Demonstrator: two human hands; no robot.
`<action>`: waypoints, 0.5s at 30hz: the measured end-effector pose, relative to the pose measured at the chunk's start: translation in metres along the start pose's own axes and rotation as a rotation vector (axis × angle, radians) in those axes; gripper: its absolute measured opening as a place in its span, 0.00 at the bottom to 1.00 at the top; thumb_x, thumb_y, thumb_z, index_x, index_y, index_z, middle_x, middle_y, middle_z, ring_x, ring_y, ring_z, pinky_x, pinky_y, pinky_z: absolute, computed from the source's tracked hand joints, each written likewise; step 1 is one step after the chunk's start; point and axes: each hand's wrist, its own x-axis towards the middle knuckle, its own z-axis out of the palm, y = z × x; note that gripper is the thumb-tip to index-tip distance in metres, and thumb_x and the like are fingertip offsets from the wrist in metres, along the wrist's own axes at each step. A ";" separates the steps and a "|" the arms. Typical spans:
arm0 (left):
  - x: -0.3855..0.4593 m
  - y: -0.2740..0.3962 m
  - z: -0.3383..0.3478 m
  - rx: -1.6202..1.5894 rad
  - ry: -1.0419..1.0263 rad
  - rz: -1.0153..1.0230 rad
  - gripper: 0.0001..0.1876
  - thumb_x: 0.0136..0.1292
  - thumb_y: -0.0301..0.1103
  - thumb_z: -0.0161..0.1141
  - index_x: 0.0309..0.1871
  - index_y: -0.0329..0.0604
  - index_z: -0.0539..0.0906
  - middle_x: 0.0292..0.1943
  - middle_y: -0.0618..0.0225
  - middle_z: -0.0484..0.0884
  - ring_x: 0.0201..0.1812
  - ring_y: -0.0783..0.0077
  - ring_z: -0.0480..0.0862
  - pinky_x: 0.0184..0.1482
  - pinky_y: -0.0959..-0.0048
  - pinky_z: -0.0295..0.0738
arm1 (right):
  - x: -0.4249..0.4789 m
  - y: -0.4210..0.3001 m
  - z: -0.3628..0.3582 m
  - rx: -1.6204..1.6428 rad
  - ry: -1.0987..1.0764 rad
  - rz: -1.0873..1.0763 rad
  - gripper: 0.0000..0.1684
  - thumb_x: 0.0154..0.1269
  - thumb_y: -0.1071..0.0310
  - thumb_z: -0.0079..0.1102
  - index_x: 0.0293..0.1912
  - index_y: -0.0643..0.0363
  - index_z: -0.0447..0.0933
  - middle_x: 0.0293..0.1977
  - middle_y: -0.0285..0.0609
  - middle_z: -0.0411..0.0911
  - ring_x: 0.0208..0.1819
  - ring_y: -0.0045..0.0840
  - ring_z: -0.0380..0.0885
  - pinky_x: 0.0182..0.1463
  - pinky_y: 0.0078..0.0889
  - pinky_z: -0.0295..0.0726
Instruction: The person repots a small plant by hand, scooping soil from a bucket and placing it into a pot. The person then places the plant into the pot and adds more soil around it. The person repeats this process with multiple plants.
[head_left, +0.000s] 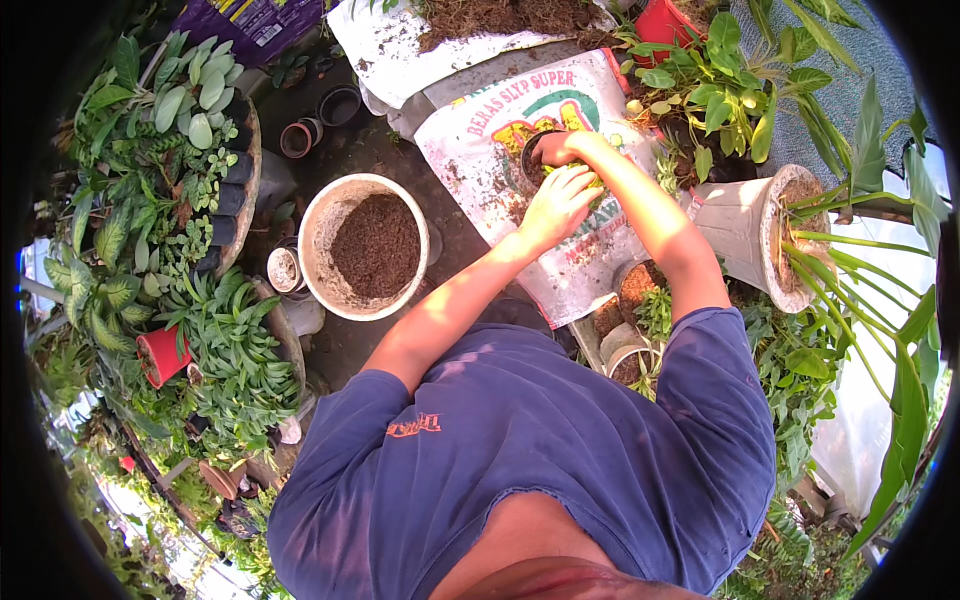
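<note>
A small dark plant pot (531, 159) with soil in it sits on a printed white woven rice sack (480, 176). My right hand (556, 148) reaches into the pot's mouth, its fingertips hidden against the soil. Just below it, my left hand (561, 201) lies with fingers stretched over a small plant with yellow-green leaves (592, 180) at the pot's side. The leaves are mostly covered, so what the left fingers grip is hidden. Loose soil crumbs are scattered over the sack around both hands.
Left of the sack stands a large pale pot (306, 247) partly filled with dark soil. A heap of fibrous soil (495, 22) lies on white sacking beyond. Dense potted plants (232, 352) line the left; a tilted pale planter (731, 217) is close by my right arm.
</note>
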 end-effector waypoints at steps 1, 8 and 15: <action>0.000 0.002 -0.002 0.003 0.007 0.000 0.21 0.51 0.23 0.64 0.51 0.42 0.81 0.56 0.59 0.78 0.62 0.55 0.74 0.63 0.57 0.68 | 0.001 0.003 -0.003 -0.002 0.034 0.005 0.25 0.59 0.70 0.48 0.55 0.51 0.81 0.51 0.44 0.82 0.53 0.35 0.81 0.58 0.36 0.76; 0.006 -0.003 -0.005 0.056 -0.046 0.032 0.21 0.53 0.25 0.65 0.53 0.44 0.81 0.57 0.60 0.78 0.63 0.55 0.73 0.64 0.58 0.69 | -0.001 0.035 0.004 0.209 0.127 -0.015 0.25 0.60 0.70 0.51 0.58 0.59 0.78 0.54 0.49 0.80 0.56 0.35 0.79 0.61 0.33 0.74; 0.033 -0.035 -0.021 0.028 -0.112 -0.015 0.19 0.57 0.27 0.64 0.54 0.46 0.80 0.55 0.59 0.78 0.61 0.55 0.75 0.63 0.58 0.70 | -0.103 0.027 -0.038 0.909 0.448 0.065 0.19 0.70 0.66 0.49 0.56 0.59 0.78 0.42 0.37 0.83 0.40 0.18 0.79 0.40 0.26 0.77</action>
